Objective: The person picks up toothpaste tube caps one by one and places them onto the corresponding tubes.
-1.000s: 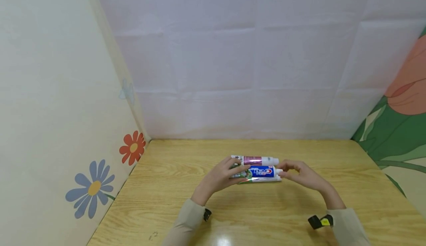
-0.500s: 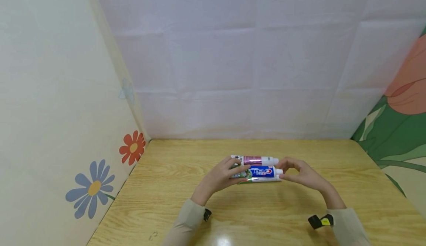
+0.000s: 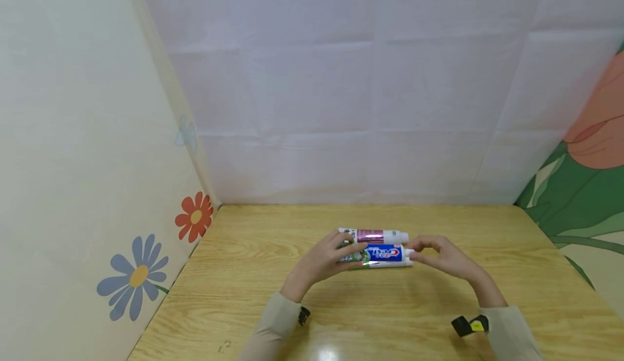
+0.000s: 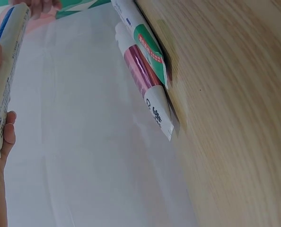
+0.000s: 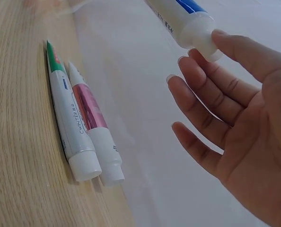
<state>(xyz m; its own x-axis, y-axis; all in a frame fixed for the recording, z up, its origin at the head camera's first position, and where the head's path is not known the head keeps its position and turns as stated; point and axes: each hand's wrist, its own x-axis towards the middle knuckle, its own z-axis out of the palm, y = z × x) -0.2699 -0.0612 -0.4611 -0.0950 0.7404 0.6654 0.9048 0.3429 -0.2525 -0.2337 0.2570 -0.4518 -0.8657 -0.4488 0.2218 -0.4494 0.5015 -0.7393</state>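
A blue-and-white toothpaste tube (image 3: 385,252) is held level above the table, its cap end pointing right. My left hand (image 3: 319,256) grips its tail end, thumb on one side and fingers on the other. My right hand (image 3: 446,256) pinches the white cap (image 5: 207,47) between thumb and index finger, the other fingers loosely bent below. Beneath the held tube, two more toothpaste tubes lie side by side on the table: a pink-and-white one (image 5: 91,111) and a green-and-white one (image 5: 74,118). In the head view, the held tube partly covers the green-and-white one.
The wood-grain table (image 3: 253,242) extends around both hands. A pale cloth backdrop (image 3: 312,106) hangs along its far edge. Flower-patterned panels (image 3: 73,160) stand at the left and right sides. Black wrist devices (image 3: 469,326) sit at both sleeves.
My right thumb and fingers have shifted slightly around the cap, easing off and closing in again. The left hand, the held tube and the two lying tubes stay in nearly the same place.
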